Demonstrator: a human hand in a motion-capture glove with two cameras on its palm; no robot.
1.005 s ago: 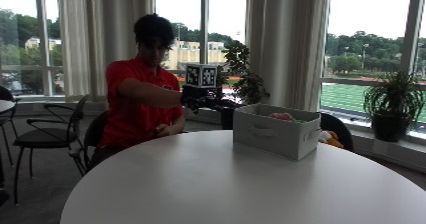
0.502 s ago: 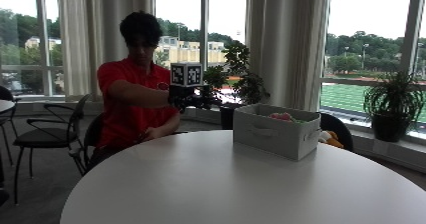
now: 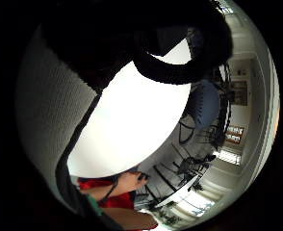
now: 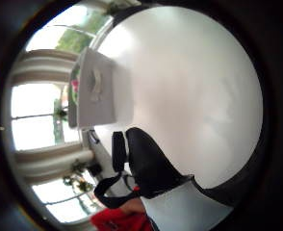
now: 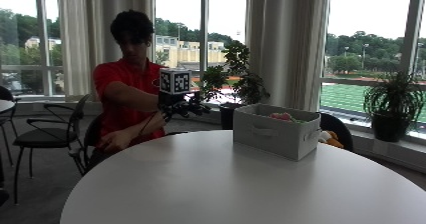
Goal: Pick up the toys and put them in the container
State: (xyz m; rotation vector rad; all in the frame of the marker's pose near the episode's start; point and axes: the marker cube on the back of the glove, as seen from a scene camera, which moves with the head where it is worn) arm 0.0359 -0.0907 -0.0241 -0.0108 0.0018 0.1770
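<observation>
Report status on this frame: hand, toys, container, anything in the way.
Gloved right hand raised above the table edge, holding nothing, fingers loosely spread. Pink toy already in the container. White table shows no loose toys; nothing in the way.

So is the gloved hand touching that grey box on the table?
Apart. The outside view shows the gloved hand raised in the air, with open space between it and the grey box.

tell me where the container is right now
In the outside view the container sits on the table at its far window side, apart from the raised gloved hand.
</observation>
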